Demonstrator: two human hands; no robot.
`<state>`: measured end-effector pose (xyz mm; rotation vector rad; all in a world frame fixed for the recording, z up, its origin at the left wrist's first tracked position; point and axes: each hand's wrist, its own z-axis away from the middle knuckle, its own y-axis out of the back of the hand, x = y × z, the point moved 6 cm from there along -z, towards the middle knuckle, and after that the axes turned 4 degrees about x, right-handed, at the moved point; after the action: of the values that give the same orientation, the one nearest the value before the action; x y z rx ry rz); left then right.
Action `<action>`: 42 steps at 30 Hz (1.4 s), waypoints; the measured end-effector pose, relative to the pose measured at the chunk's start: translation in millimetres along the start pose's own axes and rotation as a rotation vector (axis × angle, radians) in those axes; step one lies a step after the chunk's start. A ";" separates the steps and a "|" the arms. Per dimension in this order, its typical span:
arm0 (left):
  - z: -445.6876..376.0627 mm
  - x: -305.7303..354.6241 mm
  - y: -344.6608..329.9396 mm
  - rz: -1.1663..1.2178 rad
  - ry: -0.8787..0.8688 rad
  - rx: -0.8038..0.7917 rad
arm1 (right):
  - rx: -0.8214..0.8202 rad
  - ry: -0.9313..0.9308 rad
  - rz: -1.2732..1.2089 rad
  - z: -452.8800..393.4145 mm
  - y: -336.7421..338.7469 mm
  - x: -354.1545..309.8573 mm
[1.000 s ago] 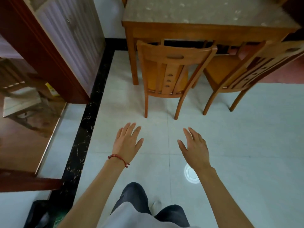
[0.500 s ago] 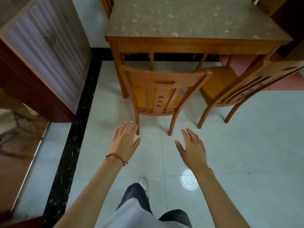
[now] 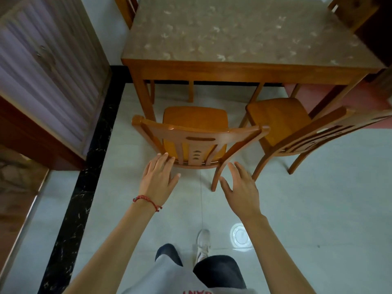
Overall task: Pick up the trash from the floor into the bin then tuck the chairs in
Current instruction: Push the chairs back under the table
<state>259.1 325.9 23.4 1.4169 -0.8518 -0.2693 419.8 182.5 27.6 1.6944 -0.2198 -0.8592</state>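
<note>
A wooden table (image 3: pixel 244 70) with a patterned top stood on pale floor tiles (image 3: pixel 318 198) beside a black marble strip (image 3: pixel 84 187).

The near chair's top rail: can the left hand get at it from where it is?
Probably yes. The left hand is open and low by the near chair's back, and nothing lies between it and the top rail.

Left hand (image 3: pixel 158 181) and right hand (image 3: pixel 241 187) reach forward, fingers spread.

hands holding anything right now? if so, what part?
Nothing held. Left hand and right hand are open, fingers spread, just short of the near chair's backrest.
</note>
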 end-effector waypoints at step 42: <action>-115.7 -27.1 -11.9 0.994 0.826 0.288 | 0.161 -0.667 -0.814 -131.9 -7.1 4.2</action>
<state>320.2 427.8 11.4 1.0402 -0.7914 1.1524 505.1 283.4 28.1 1.5842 -0.0309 -2.0577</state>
